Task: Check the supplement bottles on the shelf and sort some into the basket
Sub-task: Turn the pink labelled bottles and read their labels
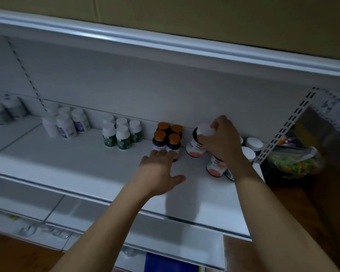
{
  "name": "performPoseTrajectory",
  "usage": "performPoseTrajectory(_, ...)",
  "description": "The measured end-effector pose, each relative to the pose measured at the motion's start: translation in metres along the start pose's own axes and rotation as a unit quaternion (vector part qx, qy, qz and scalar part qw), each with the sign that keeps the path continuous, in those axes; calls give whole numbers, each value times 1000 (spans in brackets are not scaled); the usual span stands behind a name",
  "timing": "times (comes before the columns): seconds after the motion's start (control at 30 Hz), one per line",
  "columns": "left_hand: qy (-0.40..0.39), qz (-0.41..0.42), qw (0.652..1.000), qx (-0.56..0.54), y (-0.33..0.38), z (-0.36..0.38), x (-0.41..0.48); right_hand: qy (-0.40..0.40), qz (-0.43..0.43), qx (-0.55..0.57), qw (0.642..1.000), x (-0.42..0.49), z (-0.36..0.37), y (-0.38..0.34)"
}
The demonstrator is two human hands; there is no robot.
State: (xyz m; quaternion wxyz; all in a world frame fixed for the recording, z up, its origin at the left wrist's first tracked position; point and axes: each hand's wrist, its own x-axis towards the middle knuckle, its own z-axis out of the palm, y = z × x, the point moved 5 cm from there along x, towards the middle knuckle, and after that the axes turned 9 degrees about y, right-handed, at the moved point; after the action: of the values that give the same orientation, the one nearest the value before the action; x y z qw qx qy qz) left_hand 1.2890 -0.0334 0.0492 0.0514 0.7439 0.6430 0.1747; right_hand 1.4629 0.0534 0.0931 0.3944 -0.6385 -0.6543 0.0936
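On the shelf (77,163), white-capped, green-labelled, then orange-capped bottles (166,140) stand grouped. Your left hand (159,171) reaches flat and spread, holding nothing, fingertips touching them. Your right hand (222,140) grips a pink-labelled bottle (197,144), tilted, probably for checking. No basket is visible.

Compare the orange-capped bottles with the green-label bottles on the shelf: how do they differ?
The orange-capped bottles have dark bodies with purple-and-white labels; the green-label bottles have white caps and pale bodies. The orange-capped ones number four, the green-label ones five. The left hand reaches the front orange-capped bottles, while the green-label bottles stand untouched. Both groups stand upright in tight clusters on the same shelf.
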Motion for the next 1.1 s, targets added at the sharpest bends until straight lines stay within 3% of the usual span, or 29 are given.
performPoseTrajectory(0.1,47,5,996,-71,-1,-6,-3,27,58,112,992,-34,-15,-8)
performPoseTrajectory(0.2,44,26,986,-160,2,-8,-7,28,142,222,964,-65,-27,-9)
performPoseTrajectory(0.33,-9,61,966,-252,17,-10,-25,6,188,314,930,-96,-47,-11)
performPoseTrajectory(0.5,-72,105,901,-415,38,-16,-58,28,203,395,895,-123,-82,-12)
performPoseTrajectory(0.8,-59,92,874,-473,43,-13,-85,41,212,370,904,-164,-95,-15)
performPoseTrajectory(1.1,-49,106,905,-409,29,-17,-101,17,199,344,918,-179,-75,-32)
